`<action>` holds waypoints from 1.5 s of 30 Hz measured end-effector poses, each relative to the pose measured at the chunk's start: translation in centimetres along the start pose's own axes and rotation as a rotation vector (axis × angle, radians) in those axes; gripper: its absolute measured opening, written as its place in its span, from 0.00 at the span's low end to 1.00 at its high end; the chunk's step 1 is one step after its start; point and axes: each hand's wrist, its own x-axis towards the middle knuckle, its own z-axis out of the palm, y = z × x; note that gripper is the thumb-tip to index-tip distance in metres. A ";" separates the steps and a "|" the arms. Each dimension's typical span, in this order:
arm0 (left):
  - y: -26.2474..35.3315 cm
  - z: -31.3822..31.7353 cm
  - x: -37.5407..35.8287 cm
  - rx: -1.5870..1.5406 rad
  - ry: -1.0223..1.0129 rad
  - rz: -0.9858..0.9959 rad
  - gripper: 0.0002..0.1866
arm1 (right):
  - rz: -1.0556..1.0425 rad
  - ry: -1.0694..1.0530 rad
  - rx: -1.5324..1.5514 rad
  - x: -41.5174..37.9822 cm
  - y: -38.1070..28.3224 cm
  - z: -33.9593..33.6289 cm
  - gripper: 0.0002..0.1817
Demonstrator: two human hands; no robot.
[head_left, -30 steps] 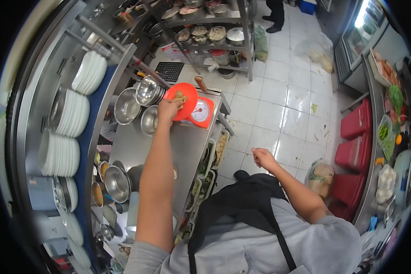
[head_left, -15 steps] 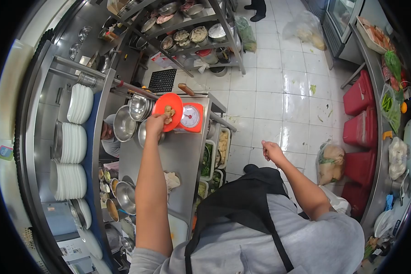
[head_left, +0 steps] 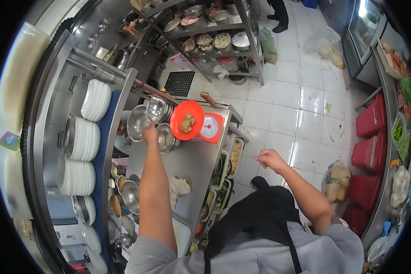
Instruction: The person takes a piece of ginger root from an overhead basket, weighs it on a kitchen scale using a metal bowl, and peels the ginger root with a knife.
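Observation:
An orange plate (head_left: 180, 110) on the kitchen scale (head_left: 210, 126) holds a small pile of light brown pieces (head_left: 187, 123). Left of the plate, my left hand (head_left: 150, 134) is at the metal bowls, between the large bowl (head_left: 137, 122) and another bowl (head_left: 165, 138); its fingers are partly hidden, and I cannot tell whether they hold anything. Stacked small bowls (head_left: 157, 109) stand just beyond it. My right hand (head_left: 270, 160) hangs over the floor with its fingers curled together; whatever may be in them is too small to make out.
White plates (head_left: 80, 139) are stacked on the left shelf. A cloth (head_left: 179, 188) lies on the steel counter (head_left: 164, 166). Food trays (head_left: 235, 157) stand beside the counter. Red bins (head_left: 369, 153) line the right side. Another person's legs (head_left: 279, 16) are at the top.
My left hand has left the brown pieces on the orange plate and moved left to the metal bowls. The whole view has shifted, with the counter and shelves appearing further right.

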 end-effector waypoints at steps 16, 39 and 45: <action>-1.2 4.1 10.7 -0.259 -0.314 -0.464 0.05 | -0.595 -0.317 -1.778 16.8 -25.6 18.8 0.16; -0.9 -9.1 4.3 -0.050 0.194 0.197 0.10 | -0.765 -0.175 -1.498 14.2 -33.4 19.9 0.21; 4.0 -8.1 -10.1 -0.915 -0.381 -0.329 0.09 | -0.949 -0.188 -1.405 12.1 -35.8 22.5 0.21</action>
